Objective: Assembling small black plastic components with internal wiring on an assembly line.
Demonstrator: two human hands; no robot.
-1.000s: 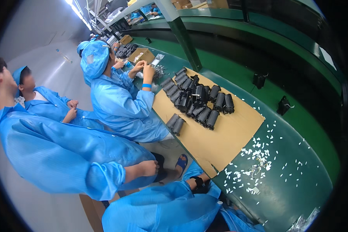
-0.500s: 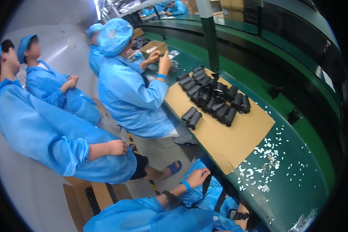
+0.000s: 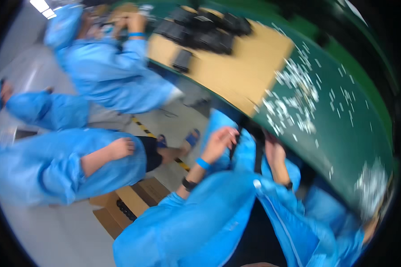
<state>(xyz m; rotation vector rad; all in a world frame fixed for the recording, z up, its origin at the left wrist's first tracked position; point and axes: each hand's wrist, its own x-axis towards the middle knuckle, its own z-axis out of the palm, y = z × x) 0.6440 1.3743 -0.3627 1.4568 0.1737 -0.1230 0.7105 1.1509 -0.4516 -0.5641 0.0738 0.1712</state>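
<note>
The picture is smeared by motion. My left hand point(image 3: 220, 140) is raised in front of my chest, fingers curled beside a black strap point(image 3: 257, 156) that hangs over my blue coat point(image 3: 200, 222). On the strap's other side my right hand point(image 3: 275, 154) sits just below the edge of the green table point(image 3: 343, 133). The blur hides whether either hand grips the strap or the cloth. My left wrist carries a blue band point(image 3: 203, 163) and a black watch point(image 3: 188, 183).
A cardboard sheet point(image 3: 249, 66) on the table holds several black parts point(image 3: 205, 31); small white pieces point(image 3: 294, 98) lie scattered beside it. People in blue coats sit at the left, one's bare hand point(image 3: 120, 148) resting on a knee. An open cardboard box point(image 3: 129, 202) stands on the floor.
The view has swung down and toward the table, and it is now blurred. My right hand has come into sight by the black strap. The seated people have slid left and up.
</note>
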